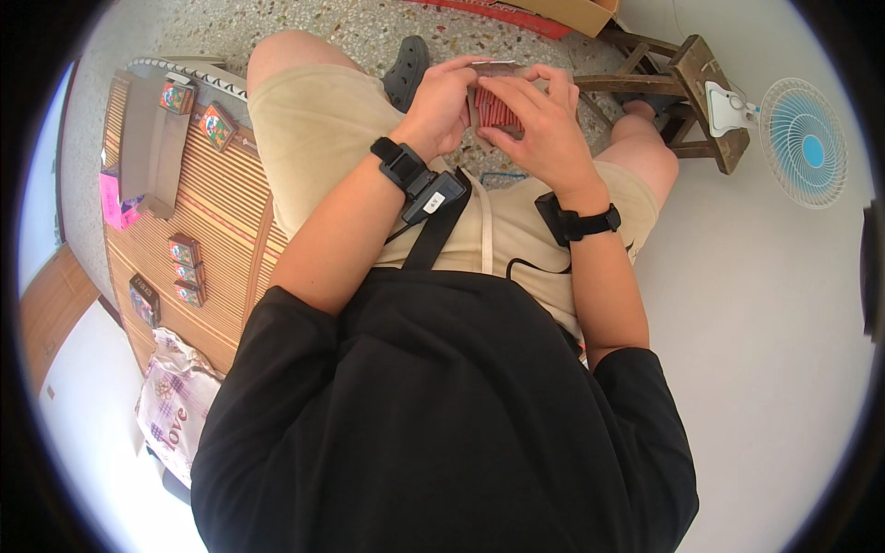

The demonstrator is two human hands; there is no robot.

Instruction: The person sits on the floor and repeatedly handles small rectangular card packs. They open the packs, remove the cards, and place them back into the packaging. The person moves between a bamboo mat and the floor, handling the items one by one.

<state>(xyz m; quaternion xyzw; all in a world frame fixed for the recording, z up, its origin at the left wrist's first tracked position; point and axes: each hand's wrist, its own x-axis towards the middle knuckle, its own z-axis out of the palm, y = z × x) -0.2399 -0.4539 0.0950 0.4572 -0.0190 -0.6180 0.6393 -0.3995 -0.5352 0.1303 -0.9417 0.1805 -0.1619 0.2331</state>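
Between my knees, I hold up a small open cardboard box [489, 68] packed with thin red sticks [499, 110], which look like firecrackers. My left hand [442, 104] grips the box by its left side. Around its right side curls my right hand [546, 128], with the thumb at the lower edge and the fingers reaching over the sticks. The fingers hide part of the box, so I cannot tell whether they pinch any stick. Each wrist wears a black strap with a small device.
To the left, a slatted bamboo mat [221, 207] bears an open carton [166, 159], a patterned small box [218, 126], a row of small boxes [187, 269], a dark box [144, 301] and a pillow [176, 408]. A fan [805, 145] is by a wooden stool [702, 104] at right. A cardboard carton [574, 10] is ahead.
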